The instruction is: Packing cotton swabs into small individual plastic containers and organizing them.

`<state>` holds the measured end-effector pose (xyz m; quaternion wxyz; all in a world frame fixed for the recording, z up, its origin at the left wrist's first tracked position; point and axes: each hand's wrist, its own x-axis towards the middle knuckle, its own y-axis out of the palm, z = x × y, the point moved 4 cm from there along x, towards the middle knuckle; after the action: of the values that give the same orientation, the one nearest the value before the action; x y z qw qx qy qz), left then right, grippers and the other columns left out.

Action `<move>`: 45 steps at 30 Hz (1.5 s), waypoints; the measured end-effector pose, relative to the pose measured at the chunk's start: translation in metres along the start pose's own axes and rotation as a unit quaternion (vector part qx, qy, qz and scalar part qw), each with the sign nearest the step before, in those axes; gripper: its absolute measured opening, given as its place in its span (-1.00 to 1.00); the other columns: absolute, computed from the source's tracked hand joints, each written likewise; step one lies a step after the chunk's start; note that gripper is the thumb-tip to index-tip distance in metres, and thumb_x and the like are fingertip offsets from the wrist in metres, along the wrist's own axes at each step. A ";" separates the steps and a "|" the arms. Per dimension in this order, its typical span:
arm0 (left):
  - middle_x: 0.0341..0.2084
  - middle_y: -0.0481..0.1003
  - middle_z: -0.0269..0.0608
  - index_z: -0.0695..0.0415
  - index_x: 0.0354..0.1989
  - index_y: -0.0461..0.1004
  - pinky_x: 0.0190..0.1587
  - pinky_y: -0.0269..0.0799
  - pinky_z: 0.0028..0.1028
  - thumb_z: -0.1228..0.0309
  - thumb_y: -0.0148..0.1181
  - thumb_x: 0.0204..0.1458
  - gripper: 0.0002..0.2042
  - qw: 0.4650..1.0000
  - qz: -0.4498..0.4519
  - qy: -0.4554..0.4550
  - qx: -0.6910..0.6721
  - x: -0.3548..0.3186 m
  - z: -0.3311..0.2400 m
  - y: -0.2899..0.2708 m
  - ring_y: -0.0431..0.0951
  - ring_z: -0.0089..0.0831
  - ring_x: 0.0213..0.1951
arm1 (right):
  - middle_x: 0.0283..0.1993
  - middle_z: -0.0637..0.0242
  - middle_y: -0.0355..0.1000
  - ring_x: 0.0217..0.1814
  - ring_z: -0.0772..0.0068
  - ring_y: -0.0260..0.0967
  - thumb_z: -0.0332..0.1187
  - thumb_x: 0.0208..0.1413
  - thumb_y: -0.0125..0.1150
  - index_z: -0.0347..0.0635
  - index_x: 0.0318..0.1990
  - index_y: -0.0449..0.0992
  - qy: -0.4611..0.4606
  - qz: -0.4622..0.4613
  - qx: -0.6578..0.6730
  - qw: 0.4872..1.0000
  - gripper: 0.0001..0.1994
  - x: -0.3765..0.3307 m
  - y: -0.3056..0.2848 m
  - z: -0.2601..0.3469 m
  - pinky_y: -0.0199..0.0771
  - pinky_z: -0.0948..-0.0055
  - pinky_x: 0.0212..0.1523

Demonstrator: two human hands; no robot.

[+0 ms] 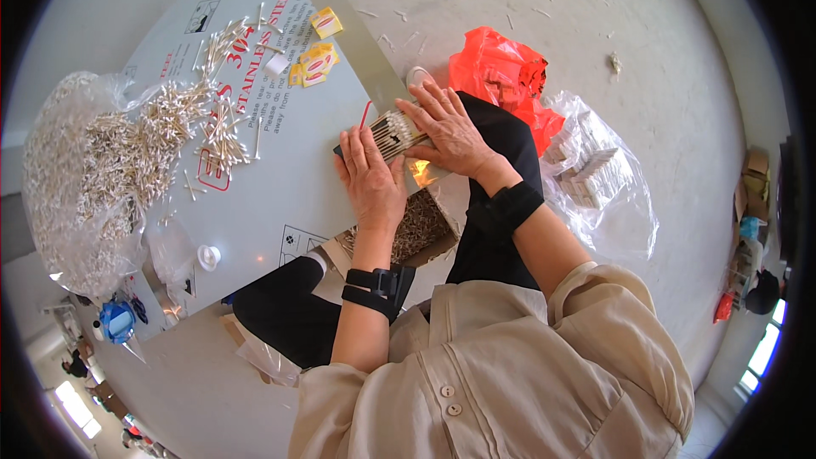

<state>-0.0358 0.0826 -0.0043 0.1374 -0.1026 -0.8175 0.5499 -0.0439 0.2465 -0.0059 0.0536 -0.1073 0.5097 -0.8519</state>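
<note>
My left hand (371,178) and my right hand (448,129) press together on a small bundle of cotton swabs (395,130) at the edge of the grey steel table (280,195). The swabs have wooden sticks and white tips and lie side by side in a tight pack. My left hand covers the pack's near end; my right hand holds its far side. A thin red band (366,114) shows just beside the pack. Both wrists carry black straps.
A big clear bag of loose swabs (93,170) and a scattered heap (217,123) lie on the table's left. Yellow packets (316,61) sit farther back. A cardboard box of swabs (416,229) rests at my lap. A red bag (501,76) and clear bag of packs (595,174) lie on the floor.
</note>
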 end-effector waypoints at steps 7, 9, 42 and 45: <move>0.38 0.04 -0.03 0.22 0.38 0.03 0.40 -0.19 0.01 0.17 0.16 0.12 -0.28 0.999 -0.006 0.054 0.000 0.014 0.000 -0.007 -0.03 -0.09 0.42 | 0.48 0.22 -0.03 0.56 0.08 -0.24 0.13 -0.01 0.26 0.14 0.41 0.08 0.001 -0.002 -0.012 1.000 -0.16 0.000 -0.001 0.003 -0.25 -0.09 0.47; 0.38 0.04 -0.06 0.21 0.38 0.04 0.40 -0.18 0.01 0.19 0.17 0.12 -0.29 0.998 0.014 0.065 -0.001 0.014 0.006 -0.005 -0.02 -0.11 0.42 | 0.48 0.22 -0.02 0.56 0.08 -0.24 0.12 -0.01 0.26 0.14 0.41 0.08 -0.001 -0.004 -0.013 1.000 -0.17 0.001 -0.002 0.003 -0.26 -0.07 0.47; -0.23 0.42 -0.30 0.10 -0.34 0.51 0.07 0.22 -0.23 0.46 0.24 -0.07 -0.89 0.980 -0.114 0.157 -0.047 0.013 -0.014 -0.024 0.38 -0.26 -0.02 | 0.11 0.25 0.41 0.20 0.02 0.27 -0.51 -0.28 0.41 -0.15 -0.13 0.54 0.040 -0.238 0.093 0.966 -0.58 -0.019 -0.032 0.035 0.36 0.16 0.15; -0.25 0.42 -0.32 0.10 -0.41 0.49 0.07 0.22 -0.22 0.45 0.27 -0.10 -0.91 0.980 -0.119 0.155 -0.046 0.007 -0.009 -0.022 0.38 -0.26 -0.02 | 0.08 0.25 0.42 0.17 0.01 0.29 -0.54 -0.26 0.37 -0.17 -0.14 0.54 0.041 -0.249 0.105 0.962 -0.60 -0.021 -0.030 0.037 0.36 0.16 0.15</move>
<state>-0.0392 0.0844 0.0204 0.3214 -0.0949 -0.8171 0.4691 -0.0141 0.2330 0.0352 -0.1699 -0.1898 0.3759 -0.8910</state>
